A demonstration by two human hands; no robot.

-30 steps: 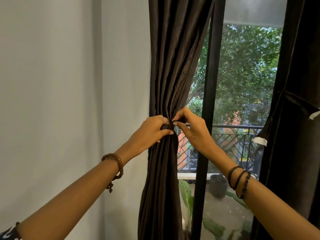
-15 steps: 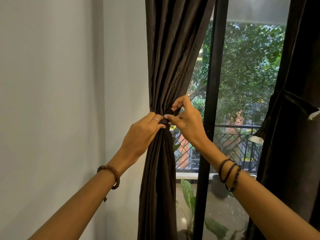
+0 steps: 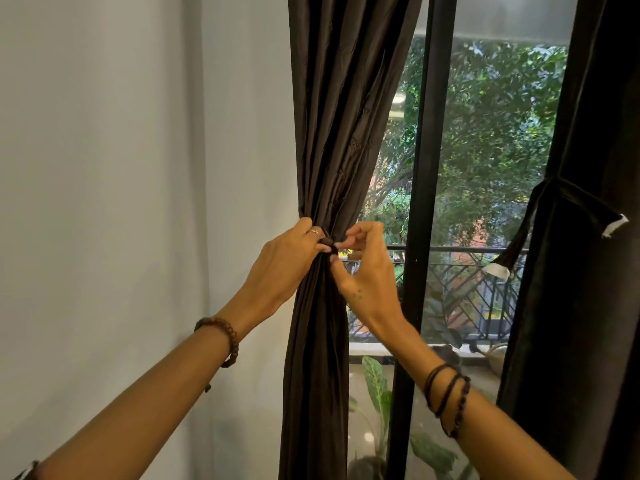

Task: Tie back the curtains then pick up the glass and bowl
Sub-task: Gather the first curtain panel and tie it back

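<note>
Looking down from the head camera, we are gathering the left curtain [image 3: 322, 168] at its waist, our left hand [image 3: 287, 268] curling round the bundle and the dark tie [image 3: 327, 244], our right hand [image 3: 363, 268] seemingly pinching the tie's end. If that pinch is slackening before the knot is seated, the folds are risking spilling loose; glass and bowl are out of view.

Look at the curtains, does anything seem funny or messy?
A little. On the dark right curtain, the dark fabric tie-back has loose ends with pale tips sticking out and hanging down untidily. The dark brown left curtain is neatly bunched where both hands pinch its tie.
</note>
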